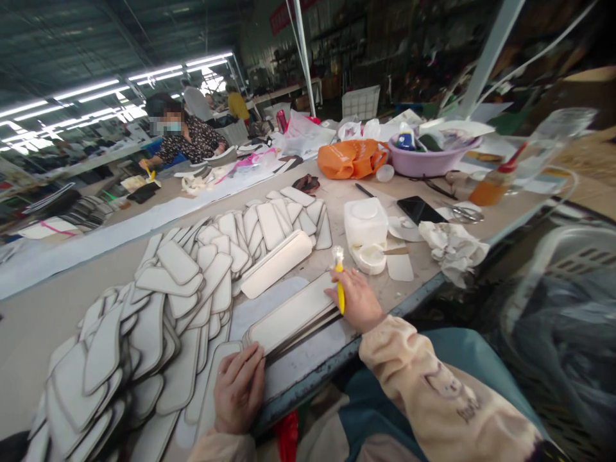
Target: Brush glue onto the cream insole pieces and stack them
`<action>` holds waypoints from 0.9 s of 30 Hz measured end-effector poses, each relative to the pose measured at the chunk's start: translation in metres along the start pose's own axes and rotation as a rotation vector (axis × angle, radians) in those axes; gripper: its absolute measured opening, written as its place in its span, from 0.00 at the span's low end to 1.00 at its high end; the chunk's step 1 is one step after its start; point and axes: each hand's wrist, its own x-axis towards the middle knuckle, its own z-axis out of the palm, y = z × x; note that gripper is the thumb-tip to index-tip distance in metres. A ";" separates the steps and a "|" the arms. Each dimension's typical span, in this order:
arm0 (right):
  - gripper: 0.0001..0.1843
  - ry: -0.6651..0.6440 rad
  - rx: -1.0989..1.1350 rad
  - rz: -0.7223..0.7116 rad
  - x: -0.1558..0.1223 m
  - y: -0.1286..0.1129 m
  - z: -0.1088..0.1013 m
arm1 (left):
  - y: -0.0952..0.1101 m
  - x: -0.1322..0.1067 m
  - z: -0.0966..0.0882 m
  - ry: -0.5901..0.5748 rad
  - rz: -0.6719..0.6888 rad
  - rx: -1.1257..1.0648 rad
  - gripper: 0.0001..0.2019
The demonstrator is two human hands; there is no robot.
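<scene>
My right hand (355, 299) is closed around a yellow-handled brush (339, 276), bristles pointing up, at the right end of a small stack of long white flat pieces (289, 316) near the table's front edge. My left hand (239, 385) lies with fingers stretched flat on the left end of that stack, pressing on the white pieces there. Another long white piece (276, 263) lies just beyond the stack.
Several overlapping white pieces (168, 308) cover the table to the left. A white container (364, 221) and a bowl of glue (371, 258) sit right of the brush, with a crumpled rag (452, 247), phone (420, 210), orange bag (351, 158), purple basin (426, 160). Another person (185, 136) works across.
</scene>
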 end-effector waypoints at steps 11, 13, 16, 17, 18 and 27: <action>0.13 0.130 0.118 0.184 0.001 -0.004 -0.003 | 0.005 0.002 -0.013 -0.101 -0.141 -0.067 0.14; 0.12 0.165 0.192 0.191 0.001 -0.007 -0.003 | 0.003 0.008 -0.018 -0.091 -0.211 -0.066 0.15; 0.11 0.199 0.401 0.214 0.001 -0.016 -0.005 | 0.000 0.031 -0.022 -0.085 -0.333 -0.029 0.19; 0.12 0.218 0.481 0.223 0.003 -0.021 -0.007 | 0.000 0.043 -0.022 -0.119 -0.364 -0.036 0.21; 0.12 0.239 0.558 0.234 0.004 -0.025 -0.009 | 0.000 0.055 -0.021 -0.171 -0.387 -0.065 0.23; 0.20 0.294 0.924 0.310 0.021 -0.031 -0.047 | 0.039 0.111 -0.017 -0.592 -0.710 -0.520 0.12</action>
